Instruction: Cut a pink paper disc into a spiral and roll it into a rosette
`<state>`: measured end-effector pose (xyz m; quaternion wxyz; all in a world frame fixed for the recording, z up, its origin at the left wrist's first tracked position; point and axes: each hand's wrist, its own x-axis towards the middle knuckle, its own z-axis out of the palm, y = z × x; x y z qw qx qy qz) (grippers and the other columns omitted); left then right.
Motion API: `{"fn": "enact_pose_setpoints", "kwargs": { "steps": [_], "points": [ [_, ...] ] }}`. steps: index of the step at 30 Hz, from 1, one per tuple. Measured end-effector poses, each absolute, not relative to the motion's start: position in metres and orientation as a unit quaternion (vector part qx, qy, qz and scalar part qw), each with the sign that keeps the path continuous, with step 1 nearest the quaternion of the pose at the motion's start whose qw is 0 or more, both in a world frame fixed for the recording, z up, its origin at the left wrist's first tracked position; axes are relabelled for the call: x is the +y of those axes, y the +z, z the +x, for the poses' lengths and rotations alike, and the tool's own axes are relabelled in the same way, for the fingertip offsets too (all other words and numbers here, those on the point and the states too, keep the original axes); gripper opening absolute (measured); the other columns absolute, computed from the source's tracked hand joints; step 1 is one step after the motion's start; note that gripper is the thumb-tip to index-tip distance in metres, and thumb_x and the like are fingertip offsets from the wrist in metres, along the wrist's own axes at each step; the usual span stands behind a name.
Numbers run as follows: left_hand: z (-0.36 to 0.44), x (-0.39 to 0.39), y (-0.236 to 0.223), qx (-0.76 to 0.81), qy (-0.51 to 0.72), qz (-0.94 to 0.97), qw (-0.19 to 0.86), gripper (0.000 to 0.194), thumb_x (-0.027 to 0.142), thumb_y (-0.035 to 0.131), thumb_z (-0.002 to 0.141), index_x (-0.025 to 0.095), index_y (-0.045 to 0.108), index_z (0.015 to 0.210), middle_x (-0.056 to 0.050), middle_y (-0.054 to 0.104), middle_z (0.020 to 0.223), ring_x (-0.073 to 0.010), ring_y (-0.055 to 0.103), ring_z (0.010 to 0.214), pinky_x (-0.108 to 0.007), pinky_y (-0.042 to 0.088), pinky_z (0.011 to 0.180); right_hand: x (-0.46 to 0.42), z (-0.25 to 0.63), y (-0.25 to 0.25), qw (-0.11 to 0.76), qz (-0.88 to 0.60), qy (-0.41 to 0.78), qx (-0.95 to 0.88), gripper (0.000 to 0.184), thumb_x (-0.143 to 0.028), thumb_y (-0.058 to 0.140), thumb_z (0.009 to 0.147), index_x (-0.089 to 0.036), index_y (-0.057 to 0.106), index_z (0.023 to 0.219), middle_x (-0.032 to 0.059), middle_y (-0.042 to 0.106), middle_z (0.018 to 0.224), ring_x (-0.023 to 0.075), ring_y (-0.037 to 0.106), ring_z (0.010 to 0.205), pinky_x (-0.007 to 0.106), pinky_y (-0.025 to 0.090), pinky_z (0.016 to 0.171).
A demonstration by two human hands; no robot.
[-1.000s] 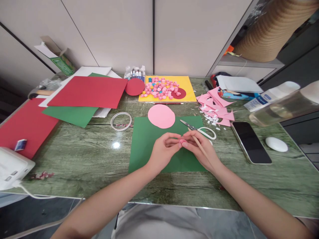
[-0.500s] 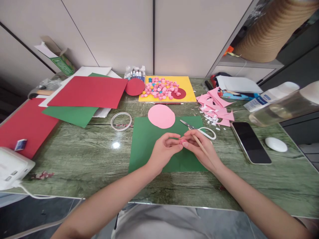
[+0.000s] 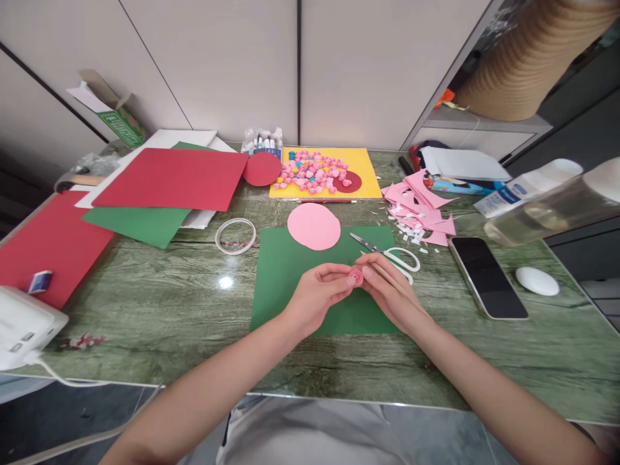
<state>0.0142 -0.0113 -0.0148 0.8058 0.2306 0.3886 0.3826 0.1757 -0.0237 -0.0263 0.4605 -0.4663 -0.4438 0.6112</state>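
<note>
A small pink rolled paper flower (image 3: pixel 356 277) is pinched between my two hands above a green paper sheet (image 3: pixel 285 284). My left hand (image 3: pixel 322 287) grips its left side with thumb and fingers. From the right, the fingertips of my right hand (image 3: pixel 391 287) hold the other side. A thin wooden stick lies along my right hand, mostly hidden by the fingers. White-handled scissors (image 3: pixel 404 258) rest just beyond that hand. Ahead of my hands, a pink paper disc (image 3: pixel 314 226) overlaps the green sheet's far edge.
Many pink, blue and yellow paper flowers (image 3: pixel 310 173) lie on a yellow sheet (image 3: pixel 361 161). Pink paper scraps (image 3: pixel 421 203), a phone (image 3: pixel 488 278) and a white mouse (image 3: pixel 537 281) sit to the right. Leftward are a tape roll (image 3: pixel 236 237) and red sheets (image 3: pixel 169 177).
The paper flower has turned so that its spiral face shows more clearly. My right fingers have shifted, and the stick that stood out over the right hand is now mostly covered.
</note>
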Motion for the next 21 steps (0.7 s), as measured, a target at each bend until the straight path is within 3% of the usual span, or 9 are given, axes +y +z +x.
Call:
{"fn": "enact_pose_setpoints", "kwargs": {
  "steps": [8,21],
  "points": [
    [0.0139,-0.0107,-0.0123,0.416,0.415,0.201,0.784,0.034,0.018,0.083,0.059,0.015,0.065,0.087,-0.002,0.073,0.08,-0.0109,0.066,0.075,-0.029,0.047,0.082,-0.0234,0.1772,-0.0287,0.467,-0.452,0.622,-0.437,0.015,-0.037,0.059,0.087,-0.026,0.057,0.098,0.0009,0.063,0.089,0.0173,0.062,0.092,0.035,0.051,0.087],
    [0.0134,-0.0098,-0.013,0.41,0.456,0.264,0.745,0.021,0.022,0.079,0.064,0.018,0.068,0.082,0.0,0.07,0.083,-0.0116,0.062,0.082,-0.027,0.044,0.082,-0.022,0.1773,-0.0292,0.465,-0.457,0.619,-0.438,0.019,-0.039,0.061,0.086,-0.024,0.056,0.096,0.0034,0.07,0.093,0.0181,0.066,0.09,0.034,0.052,0.083]
  ]
}}
